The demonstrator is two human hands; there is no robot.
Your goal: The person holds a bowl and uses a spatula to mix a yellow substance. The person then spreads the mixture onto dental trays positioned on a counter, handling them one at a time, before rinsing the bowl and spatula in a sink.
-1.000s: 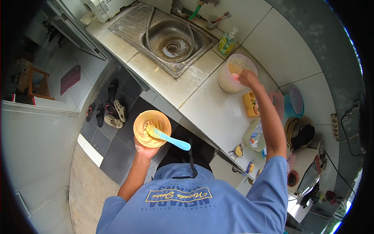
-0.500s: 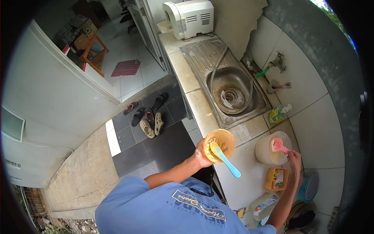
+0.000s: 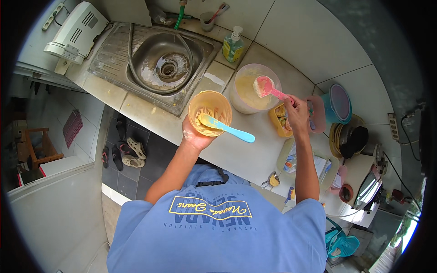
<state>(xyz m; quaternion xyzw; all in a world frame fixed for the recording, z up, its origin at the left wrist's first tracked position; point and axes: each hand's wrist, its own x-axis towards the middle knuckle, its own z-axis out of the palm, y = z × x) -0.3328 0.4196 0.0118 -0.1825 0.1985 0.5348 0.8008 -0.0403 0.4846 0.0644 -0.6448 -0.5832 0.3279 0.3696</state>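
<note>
My left hand [image 3: 195, 137] is wrapped round a yellow-orange plastic cup [image 3: 222, 105], tilted so that its inside shows. Yellowish paste clings to the cup's walls, and a spatula [image 3: 239, 133] with a blue handle leans in it, its yellow blade smeared. My right hand [image 3: 298, 114] grips the handle of a pink scoop [image 3: 277, 93], which carries pale powder. That scoop is over a translucent round tub [image 3: 241, 101] of pale powder on the counter. How deep the powder lies in the tub I cannot tell.
A steel sink [image 3: 123, 59] with a hose lies left of the tub, a soap bottle [image 3: 232, 45] behind. Right of the tub are a yellow container [image 3: 278, 119], a pink container [image 3: 317, 113] and a blue tub [image 3: 337, 102]. A clear tray [image 3: 284, 157] sits near my right forearm.
The view has swung to the right, bringing more of the counter's right side in. The pink scoop now shows a fuller load of powder. Both hands keep their holds.
</note>
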